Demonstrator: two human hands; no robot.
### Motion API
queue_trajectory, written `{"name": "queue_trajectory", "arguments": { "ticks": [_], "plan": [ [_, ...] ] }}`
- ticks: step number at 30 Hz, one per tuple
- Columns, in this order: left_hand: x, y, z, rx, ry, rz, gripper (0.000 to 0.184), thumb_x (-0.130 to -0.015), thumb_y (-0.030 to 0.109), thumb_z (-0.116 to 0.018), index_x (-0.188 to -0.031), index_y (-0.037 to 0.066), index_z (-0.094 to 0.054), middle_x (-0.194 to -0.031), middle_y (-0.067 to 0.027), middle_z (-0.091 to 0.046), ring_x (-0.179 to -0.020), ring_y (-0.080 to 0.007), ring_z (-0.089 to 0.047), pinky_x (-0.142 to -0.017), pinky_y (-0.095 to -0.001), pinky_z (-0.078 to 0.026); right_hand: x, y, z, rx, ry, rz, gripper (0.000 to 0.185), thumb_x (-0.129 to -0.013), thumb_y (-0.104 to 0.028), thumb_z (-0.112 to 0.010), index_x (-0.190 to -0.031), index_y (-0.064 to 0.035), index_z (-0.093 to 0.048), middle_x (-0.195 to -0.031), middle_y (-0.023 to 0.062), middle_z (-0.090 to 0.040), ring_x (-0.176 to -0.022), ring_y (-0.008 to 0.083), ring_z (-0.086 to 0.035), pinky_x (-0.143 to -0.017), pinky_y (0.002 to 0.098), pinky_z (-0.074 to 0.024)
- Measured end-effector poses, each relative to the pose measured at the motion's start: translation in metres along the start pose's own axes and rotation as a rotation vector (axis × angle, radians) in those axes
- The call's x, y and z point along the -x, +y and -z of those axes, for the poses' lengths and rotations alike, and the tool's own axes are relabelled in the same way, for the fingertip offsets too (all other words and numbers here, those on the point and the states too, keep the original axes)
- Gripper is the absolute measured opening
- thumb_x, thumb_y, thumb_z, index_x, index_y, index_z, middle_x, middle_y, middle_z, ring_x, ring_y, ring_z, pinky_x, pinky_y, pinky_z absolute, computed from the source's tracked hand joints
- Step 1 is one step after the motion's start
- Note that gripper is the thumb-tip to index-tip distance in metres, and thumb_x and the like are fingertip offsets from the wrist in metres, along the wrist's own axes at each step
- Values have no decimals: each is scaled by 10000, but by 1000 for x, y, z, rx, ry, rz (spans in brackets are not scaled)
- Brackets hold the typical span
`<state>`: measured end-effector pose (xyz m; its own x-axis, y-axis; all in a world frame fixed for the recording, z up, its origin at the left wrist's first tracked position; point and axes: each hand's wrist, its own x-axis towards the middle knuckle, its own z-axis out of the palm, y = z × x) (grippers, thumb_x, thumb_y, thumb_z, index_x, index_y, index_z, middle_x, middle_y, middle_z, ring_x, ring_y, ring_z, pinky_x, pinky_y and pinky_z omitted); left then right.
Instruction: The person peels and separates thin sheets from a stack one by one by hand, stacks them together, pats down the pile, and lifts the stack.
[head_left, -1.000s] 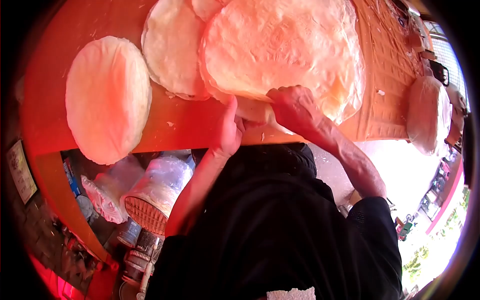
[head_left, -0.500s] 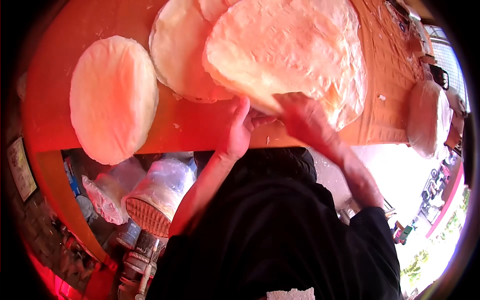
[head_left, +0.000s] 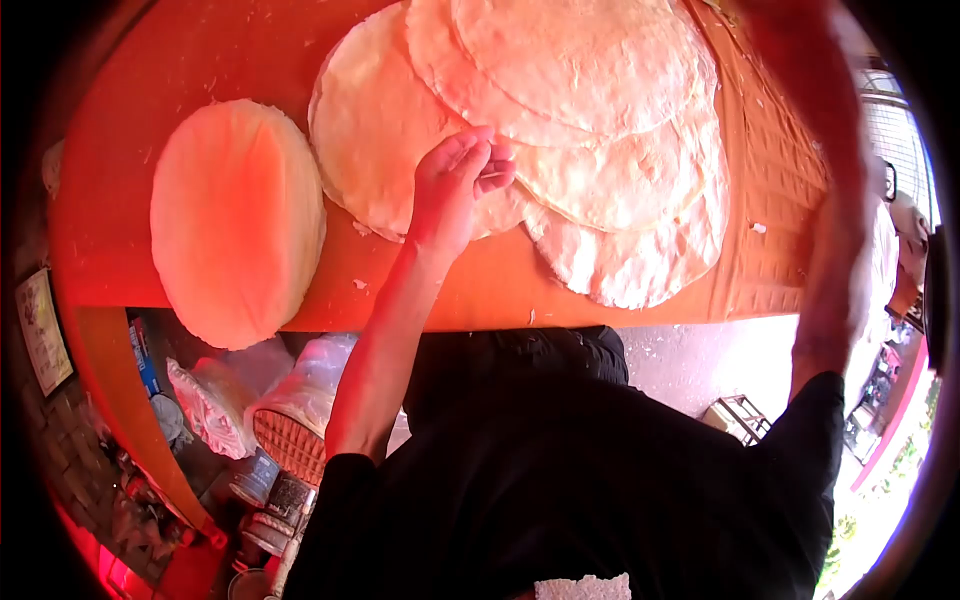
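Several large, thin round flatbreads (head_left: 590, 70) overlap on the orange-covered table (head_left: 440, 300). To the left, a rounded pile of flatbread (head_left: 235, 225) sits at the table's front edge. My left hand (head_left: 455, 185) is over the overlapping breads near their lower left, fingers curled in with the thumb against them; whether they pinch anything is too small to make out. My right arm reaches up along the right side to the top edge of the view, and its hand is out of frame.
Under the table are a plastic-wrapped basket (head_left: 290, 435), plastic bags (head_left: 210, 410) and cans (head_left: 255, 478). A small rack (head_left: 738, 418) stands on the floor at right. A card (head_left: 43, 330) is at far left. Wrapped goods are partly hidden behind my right arm.
My right hand has let go of the bread's edge and swung up and right out of view. My left hand has moved up over the breads. The top bread now lies further up, uncovering those beneath.
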<state>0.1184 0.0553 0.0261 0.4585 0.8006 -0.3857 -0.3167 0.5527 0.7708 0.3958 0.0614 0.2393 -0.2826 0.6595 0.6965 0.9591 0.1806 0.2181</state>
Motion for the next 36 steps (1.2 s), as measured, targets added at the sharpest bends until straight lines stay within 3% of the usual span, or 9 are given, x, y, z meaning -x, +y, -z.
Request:
{"name": "queue_trajectory", "arguments": {
  "ticks": [2,5,7,17,20,26,29,32,36],
  "plan": [
    [-19,3,-8,5,43,35,252,-982,113,-529,-1187,-31,-560,-1053,-147,-654,-948,-221,-655,-840,-328,-540,59,3,-80,149,-336,67,116,-827,-139,-677,-844,-25,-668,-685,56,-643,-620,224,-630,-576,364,-510],
    [-51,-3,-14,95,5,135,214,-966,67,-541,-1152,-34,-568,-1069,-147,-646,-960,-228,-655,-870,-337,-551,129,-8,-146,-213,-793,-149,129,-841,-194,-616,-878,-76,-653,-717,133,-647,-726,324,-650,-620,436,-489],
    [-60,-6,-22,147,-23,204,206,-967,62,-534,-1142,-41,-570,-1071,-143,-644,-969,-231,-656,-877,-338,-556,127,-23,-127,-282,-790,-383,115,-810,-142,-598,-888,-75,-649,-755,194,-635,-769,399,-631,-633,470,-488],
    [-75,-24,-51,182,122,54,203,-956,40,-535,-1140,-42,-556,-1083,-118,-627,-938,-235,-663,-848,-349,-584,110,-48,-119,-390,-784,-609,153,-773,-60,-566,-872,-86,-679,-739,192,-651,-714,381,-644,-635,450,-502],
    [-80,-21,-57,349,183,84,149,-947,25,-519,-1085,-12,-562,-1007,-108,-626,-861,-202,-659,-757,-321,-585,127,-50,-134,-418,-663,-551,87,-791,-126,-574,-835,-74,-628,-714,201,-623,-693,379,-639,-606,452,-487],
    [-94,-22,-59,258,129,77,175,-958,42,-497,-1111,-4,-568,-1037,-102,-628,-835,-191,-647,-757,-322,-584,119,-45,-143,-340,-675,-496,98,-791,-149,-590,-833,-72,-634,-701,199,-619,-699,398,-622,-612,466,-481],
    [-96,-13,-63,210,197,74,202,-931,40,-513,-1118,-22,-554,-1074,-130,-622,-919,-252,-648,-819,-387,-585,118,-49,-145,-363,-634,-492,84,-785,-147,-596,-808,-69,-617,-697,195,-612,-697,399,-615,-617,472,-476],
    [-101,-10,-68,136,276,51,200,-878,31,-519,-1064,-21,-572,-991,-91,-622,-791,-185,-620,-756,-319,-564,117,-46,-151,-352,-702,-516,80,-762,-134,-608,-813,-73,-608,-714,190,-618,-723,387,-623,-625,469,-476],
    [-113,-13,-65,37,245,40,230,-842,3,-466,-1044,-28,-572,-955,-98,-621,-783,-192,-617,-720,-342,-563,103,-54,-148,-391,-735,-478,133,-780,-174,-635,-802,-47,-602,-750,180,-632,-765,370,-630,-643,457,-483]
  ]
}}
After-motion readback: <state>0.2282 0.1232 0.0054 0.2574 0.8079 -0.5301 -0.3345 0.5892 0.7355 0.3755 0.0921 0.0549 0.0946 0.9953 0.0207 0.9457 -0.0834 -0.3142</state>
